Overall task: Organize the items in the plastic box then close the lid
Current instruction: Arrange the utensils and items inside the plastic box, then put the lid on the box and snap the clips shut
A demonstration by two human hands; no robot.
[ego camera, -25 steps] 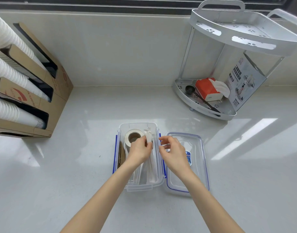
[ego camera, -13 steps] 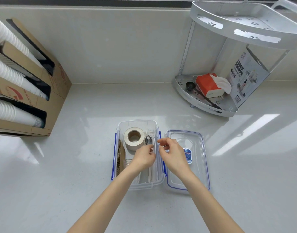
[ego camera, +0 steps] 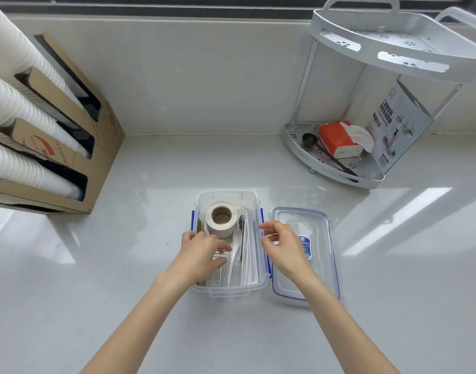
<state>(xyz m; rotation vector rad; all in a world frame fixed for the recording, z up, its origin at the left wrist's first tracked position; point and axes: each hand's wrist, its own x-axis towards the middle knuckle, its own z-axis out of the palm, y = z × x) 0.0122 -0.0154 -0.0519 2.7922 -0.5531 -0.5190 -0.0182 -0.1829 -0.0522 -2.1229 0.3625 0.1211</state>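
The clear plastic box (ego camera: 228, 195) with blue side clasps stands open at the counter's centre. Inside it, a beige tape roll (ego camera: 221, 219) stands at the far end. A black fork (ego camera: 241, 223), a white spoon (ego camera: 234, 256) and paper-wrapped sticks (ego camera: 251, 252) lie lengthwise on the right, and brown cardboard (ego camera: 200, 227) stands along the left wall. My left hand (ego camera: 202, 252) is in the box's near left, fingers pinching a clear packet (ego camera: 221, 256). My right hand (ego camera: 282, 244) hovers at the box's right edge with fingers apart, holding nothing. The clear lid (ego camera: 319, 265) lies flat to the right of the box.
A cardboard dispenser (ego camera: 96, 147) with stacks of white paper cups stands at the left against the wall. A white corner rack (ego camera: 339, 174) at the back right holds a red tissue pack, a black scoop and a printed carton. A window sill runs behind.
My left hand let go of the wrapped item near the tape roll and moved back to the near left of the box. My right hand stayed by the box's right edge.
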